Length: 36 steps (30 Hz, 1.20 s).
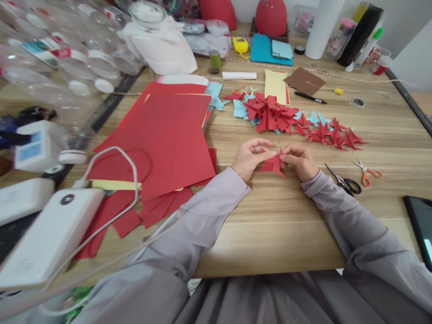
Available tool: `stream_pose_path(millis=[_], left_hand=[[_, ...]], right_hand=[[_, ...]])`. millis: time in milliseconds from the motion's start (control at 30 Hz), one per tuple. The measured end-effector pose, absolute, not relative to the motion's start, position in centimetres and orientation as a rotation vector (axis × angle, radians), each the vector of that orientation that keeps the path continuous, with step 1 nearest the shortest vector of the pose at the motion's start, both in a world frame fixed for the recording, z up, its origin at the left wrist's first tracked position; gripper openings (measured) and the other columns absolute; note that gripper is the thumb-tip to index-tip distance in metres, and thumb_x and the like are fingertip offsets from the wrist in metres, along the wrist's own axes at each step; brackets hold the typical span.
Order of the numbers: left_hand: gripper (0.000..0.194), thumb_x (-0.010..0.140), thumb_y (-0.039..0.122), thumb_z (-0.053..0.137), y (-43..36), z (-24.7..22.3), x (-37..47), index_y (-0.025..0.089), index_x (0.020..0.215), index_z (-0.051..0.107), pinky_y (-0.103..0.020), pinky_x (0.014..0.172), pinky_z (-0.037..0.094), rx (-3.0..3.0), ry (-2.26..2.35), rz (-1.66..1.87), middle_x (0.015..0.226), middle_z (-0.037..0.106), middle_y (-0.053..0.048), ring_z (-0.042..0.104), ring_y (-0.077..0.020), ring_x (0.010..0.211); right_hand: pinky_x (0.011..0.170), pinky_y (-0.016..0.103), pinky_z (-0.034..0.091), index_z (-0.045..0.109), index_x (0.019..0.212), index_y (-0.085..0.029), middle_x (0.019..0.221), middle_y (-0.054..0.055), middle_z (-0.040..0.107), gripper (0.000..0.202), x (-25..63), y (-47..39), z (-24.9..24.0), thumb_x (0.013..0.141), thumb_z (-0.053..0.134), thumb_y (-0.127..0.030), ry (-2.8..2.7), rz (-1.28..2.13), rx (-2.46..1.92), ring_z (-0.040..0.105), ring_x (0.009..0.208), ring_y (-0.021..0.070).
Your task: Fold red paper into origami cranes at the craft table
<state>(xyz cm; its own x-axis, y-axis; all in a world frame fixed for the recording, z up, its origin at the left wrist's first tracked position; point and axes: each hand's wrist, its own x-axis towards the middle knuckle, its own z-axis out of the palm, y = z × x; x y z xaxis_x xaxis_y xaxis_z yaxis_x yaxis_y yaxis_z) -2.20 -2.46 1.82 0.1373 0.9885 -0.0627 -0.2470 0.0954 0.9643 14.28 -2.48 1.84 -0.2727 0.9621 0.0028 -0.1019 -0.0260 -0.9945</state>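
Observation:
A small folded red paper piece [272, 164] is held between both hands above the wooden table. My left hand [251, 156] pinches its upper left part between thumb and fingers. At its upper right, my right hand [299, 158] grips a pointed tip with thumb and forefinger. Just beyond the hands lies a pile of folded red paper cranes [268, 112], with light blue ones [313, 118] among them. More red cranes [334, 133] spread out to the right of the pile.
Large red sheets [168, 144] and cut red pieces lie left. Black scissors [349, 183] and orange scissors [366, 173] are right of my right hand. A white power bank [54, 238] with a cable sits left; a phone [420, 225] lies at the right edge.

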Motion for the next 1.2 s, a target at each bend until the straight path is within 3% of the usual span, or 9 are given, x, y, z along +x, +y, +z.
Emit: stream_pose_path(millis=[200, 567, 933, 1200], left_hand=[[0.027, 0.055, 0.028, 0.08, -2.35, 1.52, -2.11, 0.017, 0.075, 0.064, -0.019, 0.045, 0.035, 1.051, 0.984, 1.169, 0.047, 0.048, 0.007, 0.042, -0.0047, 0.043], [0.033, 0.052, 0.026, 0.08, -2.38, 1.48, -2.05, 0.015, 0.079, 0.065, -0.02, 0.049, 0.041, 1.096, 1.001, 1.164, 0.056, 0.061, 0.003, 0.051, -0.007, 0.048], [0.048, 0.054, 0.023, 0.079, -2.11, 1.37, -2.44, 0.013, 0.099, 0.064, -0.027, 0.067, 0.052, 0.965, 0.881, 1.113, 0.071, 0.071, -0.002, 0.065, -0.0131, 0.064], [0.045, 0.06, 0.021, 0.075, -2.11, 1.6, -2.5, 0.013, 0.103, 0.064, -0.031, 0.075, 0.053, 0.913, 0.851, 1.109, 0.077, 0.073, -0.006, 0.068, -0.0156, 0.07]], right_hand=[[0.048, 0.022, 0.045, 0.061, 0.063, -0.017, 0.051, -0.002, 0.062, 0.026, 14.11, -2.57, 1.88, 0.062, 0.077, -0.037, -1.32, 1.45, -1.005, 0.054, 0.044, 0.0087], [0.049, 0.023, 0.045, 0.061, 0.062, -0.017, 0.05, -0.002, 0.06, 0.036, 13.87, -2.57, 2.13, 0.063, 0.074, -0.05, -1.407, 1.426, -1.052, 0.053, 0.046, 0.0091], [0.049, 0.023, 0.045, 0.061, 0.061, -0.017, 0.05, -0.001, 0.06, 0.035, 13.93, -2.46, 1.95, 0.063, 0.074, -0.049, -1.356, 1.377, -1.054, 0.052, 0.046, 0.0093], [0.047, 0.022, 0.044, 0.061, 0.06, -0.017, 0.049, -0.002, 0.06, 0.033, 14.05, -2.3, 1.91, 0.061, 0.077, -0.045, -1.277, 1.39, -1.049, 0.052, 0.044, 0.0088]])
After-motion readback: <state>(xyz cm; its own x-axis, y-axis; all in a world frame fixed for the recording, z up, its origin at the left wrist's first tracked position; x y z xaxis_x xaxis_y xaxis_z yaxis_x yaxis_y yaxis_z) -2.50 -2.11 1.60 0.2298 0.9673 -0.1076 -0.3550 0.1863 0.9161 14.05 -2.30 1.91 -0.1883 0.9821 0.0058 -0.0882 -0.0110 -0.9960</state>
